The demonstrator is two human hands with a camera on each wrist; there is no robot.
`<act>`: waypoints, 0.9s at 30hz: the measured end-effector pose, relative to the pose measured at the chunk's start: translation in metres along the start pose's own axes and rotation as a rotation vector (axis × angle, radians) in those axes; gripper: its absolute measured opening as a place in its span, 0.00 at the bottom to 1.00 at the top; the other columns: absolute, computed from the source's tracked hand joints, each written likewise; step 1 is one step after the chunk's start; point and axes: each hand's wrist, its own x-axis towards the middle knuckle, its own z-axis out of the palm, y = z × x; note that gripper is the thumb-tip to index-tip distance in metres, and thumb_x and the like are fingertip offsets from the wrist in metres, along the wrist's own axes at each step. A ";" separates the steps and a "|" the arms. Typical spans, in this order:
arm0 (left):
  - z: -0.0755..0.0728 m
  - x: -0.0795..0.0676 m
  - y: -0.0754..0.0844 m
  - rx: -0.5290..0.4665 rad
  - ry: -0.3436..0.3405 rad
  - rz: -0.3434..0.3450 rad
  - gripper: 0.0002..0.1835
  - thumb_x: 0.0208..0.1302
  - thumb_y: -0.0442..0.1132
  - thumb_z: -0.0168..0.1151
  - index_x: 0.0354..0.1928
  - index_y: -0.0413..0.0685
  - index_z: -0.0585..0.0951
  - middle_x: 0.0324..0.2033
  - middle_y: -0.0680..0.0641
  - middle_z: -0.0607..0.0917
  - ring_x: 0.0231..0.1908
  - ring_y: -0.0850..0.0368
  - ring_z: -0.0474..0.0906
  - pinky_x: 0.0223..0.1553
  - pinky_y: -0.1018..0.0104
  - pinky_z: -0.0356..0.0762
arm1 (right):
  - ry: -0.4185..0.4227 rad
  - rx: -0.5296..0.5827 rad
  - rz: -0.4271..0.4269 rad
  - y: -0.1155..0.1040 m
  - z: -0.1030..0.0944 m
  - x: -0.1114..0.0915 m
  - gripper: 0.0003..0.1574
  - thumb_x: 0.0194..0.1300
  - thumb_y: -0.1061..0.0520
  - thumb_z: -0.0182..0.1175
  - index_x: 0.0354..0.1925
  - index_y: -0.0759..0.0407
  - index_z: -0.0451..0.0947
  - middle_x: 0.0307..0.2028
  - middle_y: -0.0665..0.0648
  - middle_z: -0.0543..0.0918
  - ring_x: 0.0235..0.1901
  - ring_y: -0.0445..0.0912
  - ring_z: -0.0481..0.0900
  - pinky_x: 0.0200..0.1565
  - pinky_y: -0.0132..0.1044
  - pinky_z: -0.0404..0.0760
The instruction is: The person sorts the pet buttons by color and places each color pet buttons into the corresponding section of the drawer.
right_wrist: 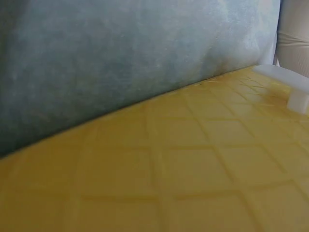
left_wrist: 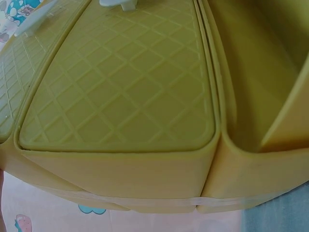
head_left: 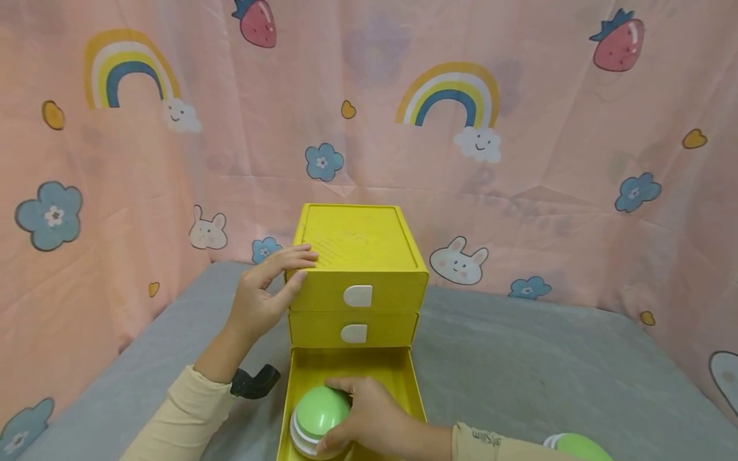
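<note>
A yellow drawer unit (head_left: 357, 237) stands on the grey surface, its lowest drawer (head_left: 418, 400) pulled out toward me. My left hand (head_left: 266, 288) rests at the unit's upper left front corner, fingers on the top and thumb at the front edge. Inside the open drawer is a round green-topped container (head_left: 323, 410) with a white base. My right hand (head_left: 371, 419) holds it from the right, thumb at the near side and fingers over the far side. In the left wrist view, latticed drawer fronts (left_wrist: 120, 87) fill the middle. The right wrist view shows a latticed yellow front (right_wrist: 159, 164).
Another green and white round object (head_left: 582, 446) lies at the lower right, partly hidden by my right sleeve. White handles (head_left: 358, 296) stick out from the upper drawers. A black strap-like piece (head_left: 255, 382) sits by my left wrist. Patterned pink cloth (head_left: 369, 96) hangs behind.
</note>
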 end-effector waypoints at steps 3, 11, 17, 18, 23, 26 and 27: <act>-0.001 0.001 0.001 -0.001 0.000 -0.002 0.17 0.57 0.18 0.61 0.46 0.41 0.86 0.48 0.38 0.87 0.62 0.61 0.78 0.67 0.69 0.71 | -0.014 0.032 -0.006 0.000 0.000 0.001 0.46 0.40 0.64 0.81 0.60 0.67 0.77 0.58 0.61 0.83 0.54 0.51 0.81 0.55 0.49 0.82; 0.000 0.001 0.001 0.003 -0.010 -0.005 0.18 0.56 0.18 0.61 0.46 0.40 0.85 0.48 0.37 0.87 0.62 0.60 0.78 0.67 0.70 0.70 | -0.007 0.126 -0.054 0.001 -0.010 -0.006 0.44 0.45 0.68 0.78 0.62 0.72 0.74 0.62 0.68 0.78 0.63 0.63 0.75 0.62 0.53 0.77; 0.002 0.001 0.001 0.002 -0.009 -0.013 0.17 0.57 0.18 0.61 0.45 0.41 0.86 0.48 0.38 0.87 0.62 0.60 0.78 0.67 0.70 0.70 | 0.060 0.251 -0.134 -0.002 -0.040 -0.035 0.43 0.50 0.62 0.77 0.63 0.70 0.73 0.63 0.68 0.77 0.66 0.62 0.73 0.64 0.46 0.76; 0.002 0.001 0.002 0.001 -0.009 -0.012 0.17 0.56 0.18 0.61 0.45 0.41 0.85 0.48 0.37 0.87 0.62 0.60 0.78 0.67 0.70 0.70 | 0.063 0.271 -0.134 0.000 -0.046 -0.042 0.42 0.52 0.59 0.76 0.63 0.70 0.73 0.63 0.67 0.78 0.65 0.61 0.73 0.64 0.46 0.77; 0.003 0.001 0.003 -0.007 -0.006 -0.001 0.17 0.56 0.17 0.61 0.45 0.40 0.85 0.47 0.37 0.87 0.61 0.60 0.78 0.67 0.70 0.71 | 0.127 0.289 -0.009 0.018 -0.076 -0.075 0.43 0.55 0.50 0.75 0.64 0.66 0.73 0.63 0.64 0.79 0.64 0.59 0.76 0.59 0.45 0.81; 0.002 0.001 0.004 -0.008 -0.001 0.002 0.18 0.56 0.17 0.61 0.45 0.40 0.86 0.47 0.37 0.87 0.61 0.61 0.78 0.67 0.71 0.71 | 0.198 0.276 0.094 0.030 -0.092 -0.091 0.42 0.56 0.49 0.74 0.65 0.63 0.73 0.63 0.63 0.79 0.64 0.60 0.76 0.55 0.45 0.84; 0.001 0.000 0.004 -0.008 0.001 0.005 0.17 0.56 0.17 0.61 0.45 0.40 0.86 0.47 0.37 0.87 0.61 0.61 0.78 0.66 0.71 0.71 | 0.222 0.279 0.126 0.034 -0.096 -0.095 0.42 0.56 0.49 0.73 0.66 0.62 0.73 0.63 0.63 0.78 0.64 0.60 0.75 0.54 0.45 0.85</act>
